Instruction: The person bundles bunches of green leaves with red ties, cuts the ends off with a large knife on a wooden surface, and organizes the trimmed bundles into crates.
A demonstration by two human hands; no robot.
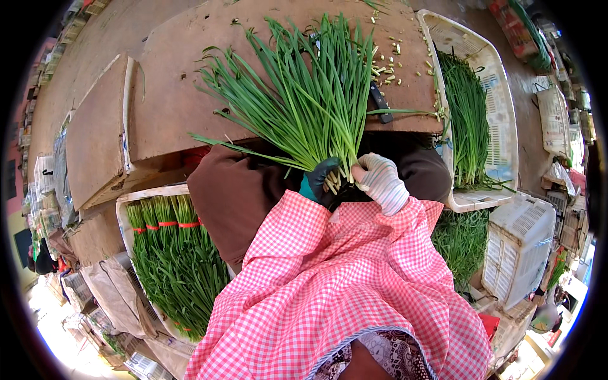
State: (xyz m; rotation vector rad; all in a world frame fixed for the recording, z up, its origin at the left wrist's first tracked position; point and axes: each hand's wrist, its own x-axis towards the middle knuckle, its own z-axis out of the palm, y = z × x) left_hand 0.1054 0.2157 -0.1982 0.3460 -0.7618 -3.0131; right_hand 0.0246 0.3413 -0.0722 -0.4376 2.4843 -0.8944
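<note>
A large loose bunch of garlic chives (310,95) fans out over the front of the brown table, its cut pale ends toward me. My left hand (324,180), in a dark green glove, is closed round the stem ends. Beside it my right hand (382,182), in a white striped glove, has its thumb and fingers pinched on stems at the bunch's right side. Under the leaves' right edge, a knife (380,104) lies with its black handle showing; the leaves hide its blade.
Trimmed stem bits (389,63) are scattered on the brown table (183,76). On the right stands a white crate (506,126) of loose chives (467,120). Red-banded chive bundles (177,266) fill a crate at the lower left. Another white crate (520,244) stands at lower right.
</note>
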